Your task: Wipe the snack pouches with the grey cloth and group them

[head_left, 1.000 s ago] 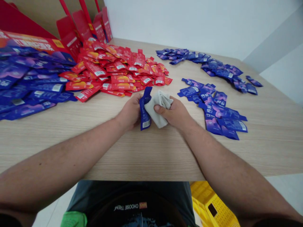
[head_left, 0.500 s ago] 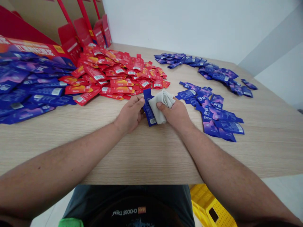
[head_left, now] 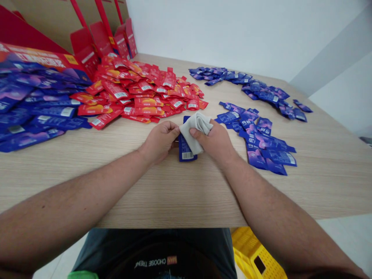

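Right hand (head_left: 215,141) grips pale cloth (head_left: 195,130) against blue sachet (head_left: 186,152); left hand (head_left: 159,141), closed, holds the sachet's left edge, just above the worktop (head_left: 203,193).

To my left, red sachets (head_left: 139,93) heap across the wooden table (head_left: 203,193), a larger blue pile (head_left: 37,112) beside them, with red cardboard display boxes (head_left: 100,38) behind. More blue sachets (head_left: 261,139) lie to my right; a yellow plastic crate (head_left: 252,252) sits below the table edge.
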{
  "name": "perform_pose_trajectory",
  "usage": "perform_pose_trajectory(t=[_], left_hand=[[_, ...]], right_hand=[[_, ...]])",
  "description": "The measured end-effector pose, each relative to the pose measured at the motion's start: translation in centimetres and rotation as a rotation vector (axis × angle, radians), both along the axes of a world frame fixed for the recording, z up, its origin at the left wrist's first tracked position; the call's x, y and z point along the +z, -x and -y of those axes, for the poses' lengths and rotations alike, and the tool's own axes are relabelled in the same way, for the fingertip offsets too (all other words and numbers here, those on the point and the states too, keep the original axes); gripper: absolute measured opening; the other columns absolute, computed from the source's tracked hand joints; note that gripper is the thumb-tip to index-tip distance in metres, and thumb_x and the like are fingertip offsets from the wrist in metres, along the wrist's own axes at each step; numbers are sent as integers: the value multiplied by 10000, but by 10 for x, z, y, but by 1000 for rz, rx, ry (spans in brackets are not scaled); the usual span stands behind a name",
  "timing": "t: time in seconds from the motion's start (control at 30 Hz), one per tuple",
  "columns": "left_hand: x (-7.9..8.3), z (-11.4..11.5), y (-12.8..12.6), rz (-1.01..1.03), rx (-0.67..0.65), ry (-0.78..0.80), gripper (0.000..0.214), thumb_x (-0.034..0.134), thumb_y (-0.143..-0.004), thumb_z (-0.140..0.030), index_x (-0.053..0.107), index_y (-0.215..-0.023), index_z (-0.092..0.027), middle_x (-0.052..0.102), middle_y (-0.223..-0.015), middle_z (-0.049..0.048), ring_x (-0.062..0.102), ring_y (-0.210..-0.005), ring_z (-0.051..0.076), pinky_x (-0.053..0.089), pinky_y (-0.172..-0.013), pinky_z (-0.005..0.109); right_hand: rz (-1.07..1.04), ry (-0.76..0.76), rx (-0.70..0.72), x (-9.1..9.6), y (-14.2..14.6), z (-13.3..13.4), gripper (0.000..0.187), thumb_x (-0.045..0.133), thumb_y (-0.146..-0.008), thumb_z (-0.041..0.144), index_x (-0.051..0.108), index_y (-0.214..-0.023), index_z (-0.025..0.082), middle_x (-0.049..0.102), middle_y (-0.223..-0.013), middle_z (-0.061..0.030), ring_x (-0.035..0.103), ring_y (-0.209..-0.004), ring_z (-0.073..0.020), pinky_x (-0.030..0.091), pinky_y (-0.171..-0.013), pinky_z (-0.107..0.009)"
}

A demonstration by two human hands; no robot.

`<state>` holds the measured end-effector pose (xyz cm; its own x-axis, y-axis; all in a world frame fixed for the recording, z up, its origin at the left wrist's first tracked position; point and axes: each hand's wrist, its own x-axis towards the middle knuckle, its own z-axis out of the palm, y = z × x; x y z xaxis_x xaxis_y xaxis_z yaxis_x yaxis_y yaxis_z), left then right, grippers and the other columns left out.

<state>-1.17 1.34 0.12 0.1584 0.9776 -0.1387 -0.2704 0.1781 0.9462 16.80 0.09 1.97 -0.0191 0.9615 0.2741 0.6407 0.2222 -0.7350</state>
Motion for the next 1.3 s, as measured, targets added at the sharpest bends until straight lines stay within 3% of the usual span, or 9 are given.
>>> perform_pose_trajectory(t=[0.07, 0.2, 0.33, 0.47, 0.7, 0.8, 1.03, 1.17, 1.3], left_hand=[[-1, -1, -1, -9, 2, -9, 147, 666, -805, -181, 536, -736, -192, 582, -644, -21, 553, -569, 118, 499, -527, 243], [-1, 0, -1, -2, -21, -43, 147, 680, -753, -159, 539, -731, -194, 614, -697, -12, 577, -628, 134, 522, -576, 267], [0, 1, 1, 19, -73, -125, 157, 653, -727, -140, 507, -692, -183, 673, -862, 14, 610, -730, 144, 530, -633, 285], [-3, 2, 5, -80, -110, -174, 148, 663, -725, -167, 520, -692, -187, 587, -702, -20, 546, -635, 119, 459, -584, 247], [-4, 3, 7, -189, -174, -254, 143, 642, -743, -183, 509, -691, -187, 567, -670, -33, 501, -596, 103, 393, -553, 231], [-5, 3, 6, -146, -178, -254, 153, 641, -733, -180, 495, -688, -187, 595, -711, -21, 551, -652, 120, 421, -586, 242], [-4, 0, 4, -99, -67, -139, 139, 654, -717, -148, 525, -685, -189, 533, -612, -37, 480, -556, 102, 385, -530, 229], [1, -2, 1, -11, -7, -46, 164, 622, -679, -77, 502, -664, -188, 575, -617, -27, 494, -537, 101, 381, -505, 226], [3, -2, -1, -38, 26, -48, 166, 605, -672, -49, 509, -661, -183, 590, -633, -27, 504, -540, 98, 386, -500, 223]], right_hand=[[12, -11, -37, 1, -2, -1, 440, 675, -820, 536, 713, -1090, 191, 765, -1029, -97, 697, -923, -289, 529, -793, -415], [-5, 43, 82, 1, -3, -2, 460, 693, -812, 544, 709, -1112, 196, 770, -1010, -79, 703, -898, -275, 528, -781, -401], [-18, 37, -13, 0, -5, -4, 454, 684, -817, 543, 711, -1083, 176, 763, -1013, -95, 697, -900, -281, 522, -768, -400], [-11, 17, 19, 2, -8, -5, 439, 682, -817, 543, 707, -1076, 190, 763, -1008, -81, 692, -886, -272, 521, -770, -393], [-14, 21, 38, 3, -10, -6, 460, 671, -816, 575, 704, -1041, 175, 757, -962, -85, 681, -827, -258, 508, -730, -373], [8, 14, -13, 4, -9, -6, 449, 653, -826, 577, 703, -1009, 170, 752, -935, -85, 679, -812, -255, 496, -703, -361], [52, 76, 61, 9, -6, 0, 415, 678, -811, 547, 707, -1003, 180, 761, -924, -67, 680, -809, -240, 488, -677, -331], [150, 184, 235, 12, -1, 7, 373, 743, -764, 487, 707, -997, 197, 763, -890, -44, 682, -780, -225, 478, -679, -316], [237, 105, 182, 14, 3, 11, 351, 716, -798, 482, 705, -993, 190, 754, -932, -61, 668, -810, -221, 456, -689, -308]])
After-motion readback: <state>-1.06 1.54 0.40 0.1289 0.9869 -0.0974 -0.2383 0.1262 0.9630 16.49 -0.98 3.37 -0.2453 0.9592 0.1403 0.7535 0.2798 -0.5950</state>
